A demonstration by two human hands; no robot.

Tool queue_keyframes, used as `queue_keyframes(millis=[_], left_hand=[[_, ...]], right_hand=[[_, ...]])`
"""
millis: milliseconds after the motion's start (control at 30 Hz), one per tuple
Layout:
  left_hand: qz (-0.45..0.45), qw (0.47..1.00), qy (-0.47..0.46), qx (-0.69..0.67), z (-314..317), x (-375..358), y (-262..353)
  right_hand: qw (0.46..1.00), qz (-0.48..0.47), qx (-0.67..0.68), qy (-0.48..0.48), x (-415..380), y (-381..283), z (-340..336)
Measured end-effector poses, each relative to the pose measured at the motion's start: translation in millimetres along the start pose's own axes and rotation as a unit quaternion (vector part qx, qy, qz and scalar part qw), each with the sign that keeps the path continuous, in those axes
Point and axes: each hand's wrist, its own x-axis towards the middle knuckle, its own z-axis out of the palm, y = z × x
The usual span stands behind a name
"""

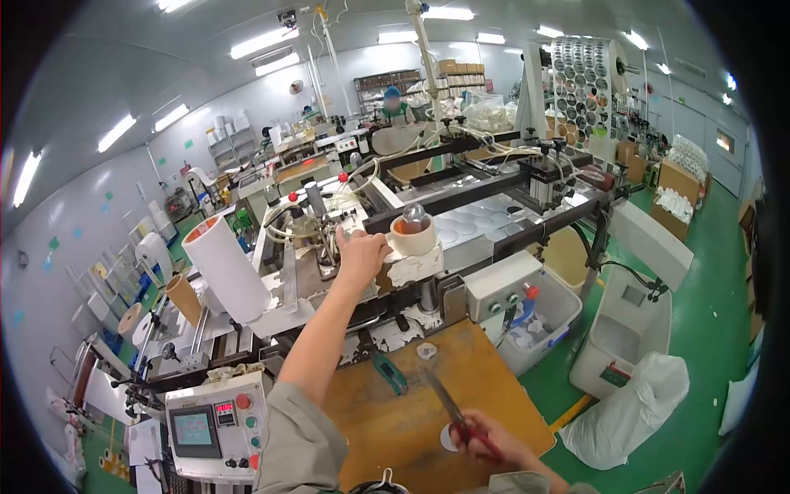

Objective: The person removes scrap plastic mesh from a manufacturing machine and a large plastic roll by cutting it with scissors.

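My left hand (360,253) reaches over the machine bed, beside a roll of white tape (413,235) with an orange core. Its fingers are bent near small metal machine parts; whether they hold anything is too small to tell. In my right hand (485,443) are scissors (448,399) with red handles, their blades pointing up and away over the brown board (370,445). A green-handled cutter (389,373) and a small whitish scrap (426,351) lie on this board. Partly behind my right hand is a white disc (448,438).
A control panel (216,432) stands at the lower left, with a large white roll (226,272) above it. Right of the board are a grey switch box (504,288), plastic bins (621,329) and a white sack (629,412). Another person (393,107) is in the background.
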Motion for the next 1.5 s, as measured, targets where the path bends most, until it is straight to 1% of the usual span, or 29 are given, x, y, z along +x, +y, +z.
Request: queue_keyframes(millis=[67,100,167,233,267,333,400,533,567,600,667,733,800,867,933,967,1000,1033,1067,1100,1133,1167,1200,1267,1300,1333,1400,1467,1500], left_hand=[[-0.001,1.000,-0.010,0.008,-18,-27,16],[0.025,0.998,0.012,-0.049,-29,-48,18],[-0.056,0.975,-0.093,-0.194,-62,-96,6],[-0.235,0.898,-0.185,-0.323,-101,-142,-10],[-0.226,0.900,-0.158,-0.337,-96,-165,-32],[-0.277,0.861,-0.140,-0.404,-95,-183,-47],[-0.288,0.857,-0.145,-0.403,-94,-180,-52],[-0.294,0.870,-0.137,-0.372,-98,-170,-50],[-0.305,0.872,-0.160,-0.347,-102,-167,-50],[-0.272,0.878,-0.143,-0.368,-96,-168,-55],[-0.304,0.859,-0.155,-0.382,-91,-168,-60],[-0.293,0.873,-0.147,-0.360,-85,-167,-69],[-0.295,0.864,-0.148,-0.380,-82,-166,-76],[-0.300,0.850,-0.155,-0.404,-80,-167,-79],[-0.297,0.859,-0.148,-0.391,-87,-169,-77],[-0.296,0.889,-0.182,-0.297,-93,-176,-77],[-0.295,0.910,-0.215,-0.199,-108,-182,-68],[-0.247,0.939,-0.221,-0.096,-116,-194,-56],[-0.190,0.953,-0.230,-0.052,-124,-206,-44],[-0.165,0.952,-0.253,-0.055,-139,-214,-25],[-0.104,0.967,-0.232,-0.028,-138,-228,-15],[-0.095,0.958,-0.268,-0.030,-154,-233,7],[-0.107,0.957,-0.267,-0.028,-160,-239,22],[-0.049,0.961,-0.253,-0.101,-166,-253,48],[-0.060,0.961,-0.251,-0.099,-170,-258,60],[-0.045,0.960,-0.254,-0.109,-175,-261,70],[-0.039,0.961,-0.249,-0.112,-187,-270,83],[-0.033,0.961,-0.256,-0.097,-196,-281,95],[-0.031,0.965,-0.241,-0.097,-204,-287,101]], right_hand=[[0.998,-0.034,-0.049,0.015,31,-5,-14],[0.995,-0.036,-0.090,0.030,46,-9,-21],[0.983,-0.050,-0.174,0.033,73,-21,-35],[0.976,-0.060,-0.211,0.014,100,-29,-47],[0.964,-0.053,-0.262,0.000,112,-31,-53],[0.948,-0.046,-0.315,-0.023,139,-35,-59],[0.953,0.018,-0.297,-0.053,164,-38,-65],[0.960,-0.018,-0.264,-0.096,207,-39,-64],[0.962,-0.032,-0.247,-0.113,214,-39,-62],[0.960,-0.037,-0.246,-0.129,223,-40,-63],[0.952,-0.059,-0.268,-0.136,232,-46,-53],[0.946,-0.069,-0.276,-0.158,241,-48,-51],[0.946,-0.063,-0.275,-0.161,243,-50,-51],[0.947,-0.073,-0.282,-0.136,241,-46,-53],[0.973,-0.005,-0.212,-0.087,230,-43,-54],[0.976,0.009,-0.217,-0.028,222,-40,-54],[0.975,0.012,-0.219,-0.033,209,-36,-55],[0.962,-0.022,-0.272,-0.012,195,-29,-60],[0.945,-0.056,-0.323,0.005,185,-24,-62],[0.944,-0.053,-0.326,-0.007,175,-18,-61],[0.962,-0.078,-0.261,0.002,165,-12,-59],[0.976,-0.100,-0.194,0.013,156,-12,-53],[0.976,-0.093,-0.196,0.002,148,-17,-36],[0.989,-0.094,-0.105,-0.042,137,-28,0],[0.959,-0.170,-0.195,-0.119,140,-24,7],[0.943,-0.197,-0.226,-0.143,137,-19,16],[0.953,-0.100,-0.206,-0.198,121,-24,38],[0.934,-0.113,-0.235,-0.244,109,-21,57],[0.935,-0.078,-0.232,-0.256,104,-19,61]])
